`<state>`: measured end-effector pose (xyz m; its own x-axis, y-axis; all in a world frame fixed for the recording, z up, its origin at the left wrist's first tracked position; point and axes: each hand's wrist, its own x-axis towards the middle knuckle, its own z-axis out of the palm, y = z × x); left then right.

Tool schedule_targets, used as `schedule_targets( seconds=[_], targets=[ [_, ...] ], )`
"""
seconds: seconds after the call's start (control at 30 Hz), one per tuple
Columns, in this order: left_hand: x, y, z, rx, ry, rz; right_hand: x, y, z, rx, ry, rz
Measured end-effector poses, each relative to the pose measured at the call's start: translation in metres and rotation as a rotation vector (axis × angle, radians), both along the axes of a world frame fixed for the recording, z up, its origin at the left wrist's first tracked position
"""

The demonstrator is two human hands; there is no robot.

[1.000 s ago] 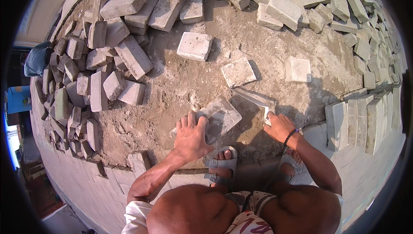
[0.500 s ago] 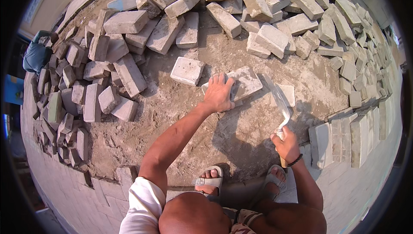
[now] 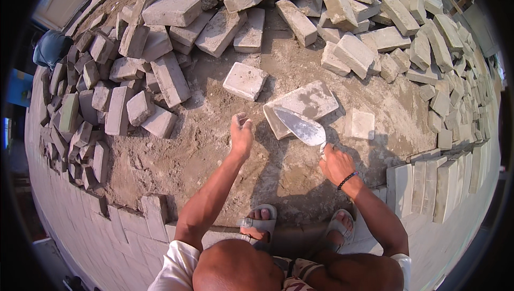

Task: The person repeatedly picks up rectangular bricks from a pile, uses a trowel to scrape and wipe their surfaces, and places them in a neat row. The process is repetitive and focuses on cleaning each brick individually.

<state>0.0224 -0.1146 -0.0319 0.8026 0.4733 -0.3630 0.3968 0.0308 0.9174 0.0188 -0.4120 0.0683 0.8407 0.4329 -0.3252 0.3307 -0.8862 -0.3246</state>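
My right hand (image 3: 337,168) is closed round the handle of a trowel (image 3: 304,128). The trowel's pointed grey blade lies across the near side of a concrete paving brick (image 3: 316,100) with dark patches on top; whether they touch, I cannot tell. My left hand (image 3: 242,136) is off that brick, to its left, above the sandy ground. Its fingers are loosely curled and apart, with nothing visible in them. Beyond it a single paving brick (image 3: 245,80) lies flat. Right of the trowel, a pale square block (image 3: 363,124) sits in the dirt.
Loose bricks are heaped at the left (image 3: 101,98), along the far side and at the right (image 3: 396,50). Upright bricks (image 3: 423,186) stand in a row at right. Laid paving (image 3: 128,237) borders my sandalled feet (image 3: 258,222). A person's back (image 3: 52,49) shows far left.
My left hand has let go of the patched brick and drawn back left and nearer. My right hand has swung the trowel left, from beside the brick to across its near side.
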Motion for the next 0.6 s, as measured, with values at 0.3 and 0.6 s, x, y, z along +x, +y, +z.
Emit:
schedule_targets(
  seconds=[0.3,0.6],
  targets=[
    [0.028,-0.029,0.04,-0.642,0.285,-0.253,0.035,-0.061,0.003,0.04,-0.121,-0.427],
    [0.046,-0.08,0.049,-0.554,-0.052,0.042,-0.039,-0.091,-0.023,0.322,0.189,-0.637]
  ],
)
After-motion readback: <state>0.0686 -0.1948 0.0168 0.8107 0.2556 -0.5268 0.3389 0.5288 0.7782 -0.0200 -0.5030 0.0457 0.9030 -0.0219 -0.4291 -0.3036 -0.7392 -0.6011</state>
